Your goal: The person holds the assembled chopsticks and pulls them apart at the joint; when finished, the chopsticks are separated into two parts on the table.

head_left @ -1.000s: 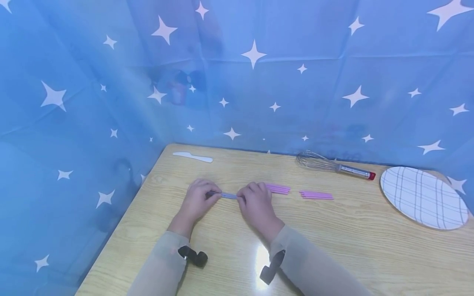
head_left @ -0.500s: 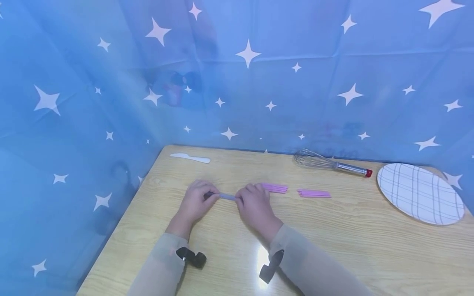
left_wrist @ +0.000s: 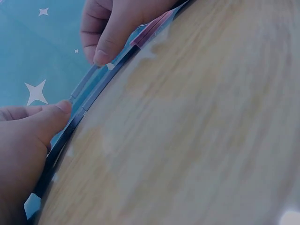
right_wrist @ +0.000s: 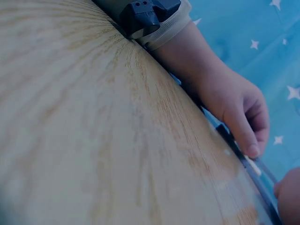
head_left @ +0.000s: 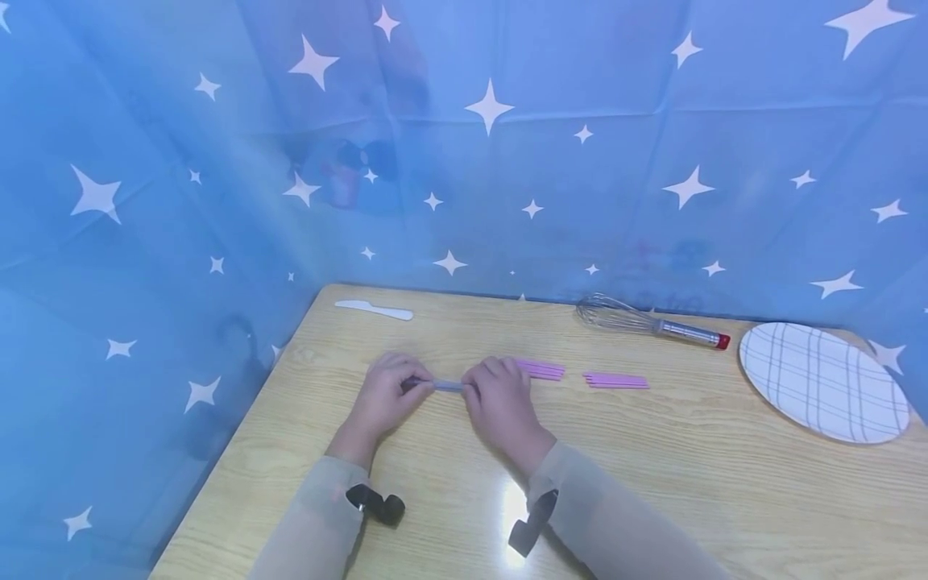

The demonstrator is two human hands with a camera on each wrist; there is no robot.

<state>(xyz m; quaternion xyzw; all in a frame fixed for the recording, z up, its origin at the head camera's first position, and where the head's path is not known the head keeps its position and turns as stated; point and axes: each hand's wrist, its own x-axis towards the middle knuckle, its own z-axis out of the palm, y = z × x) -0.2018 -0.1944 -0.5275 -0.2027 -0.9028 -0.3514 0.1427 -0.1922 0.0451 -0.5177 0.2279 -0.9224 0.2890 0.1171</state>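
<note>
My left hand (head_left: 384,396) and right hand (head_left: 502,400) face each other low over the table. Between them runs a thin grey-blue stick (head_left: 449,386), pinched by thumb and fingers at its two ends. The left wrist view shows the stick (left_wrist: 84,81) between the left thumb and the right fingertips, with a long dark strip (left_wrist: 96,91) just below along the tabletop. Pink sticks (head_left: 541,370) lie together right beside the right hand, which partly hides them. In the right wrist view the left hand (right_wrist: 241,105) reaches in from its sleeve; the right hand shows at the lower right corner.
A second group of pink sticks (head_left: 616,380) lies farther right. A white plastic knife (head_left: 374,309) is at the back left, a wire whisk (head_left: 652,322) at the back right. Beyond it sits a checked white plate (head_left: 824,383). A blue star-printed curtain (head_left: 464,161) borders the wooden table (head_left: 652,467).
The head view shifts slightly. Both hands stay in place on the grey-blue stick, which turns from bluish to greyer between the fingers; the other things keep their places.
</note>
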